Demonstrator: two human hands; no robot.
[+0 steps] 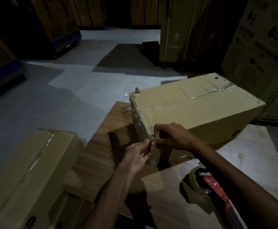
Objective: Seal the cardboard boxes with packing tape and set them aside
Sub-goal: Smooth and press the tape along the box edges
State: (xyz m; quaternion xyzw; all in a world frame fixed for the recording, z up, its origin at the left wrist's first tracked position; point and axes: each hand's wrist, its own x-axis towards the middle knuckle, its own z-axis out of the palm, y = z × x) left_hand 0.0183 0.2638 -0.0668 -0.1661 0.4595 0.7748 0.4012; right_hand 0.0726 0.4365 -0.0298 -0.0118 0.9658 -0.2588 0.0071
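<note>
A closed cardboard box (193,106) sits on a wooden board (105,146), with clear tape along its top seam and down its near left corner. My left hand (137,155) and my right hand (173,138) meet at that corner's lower end and pinch the loose tape end (150,142) between their fingertips. A red tape dispenser (207,184) with a roll of clear tape lies on the board at the lower right, partly hidden under my right forearm. Another taped cardboard box (30,171) lies at the lower left.
Tall printed cartons (259,47) stand at the right and back. More cartons on blue dollies (60,40) line the left. Flat cardboard sheets (126,58) lie on the grey floor ahead. The scene is dim.
</note>
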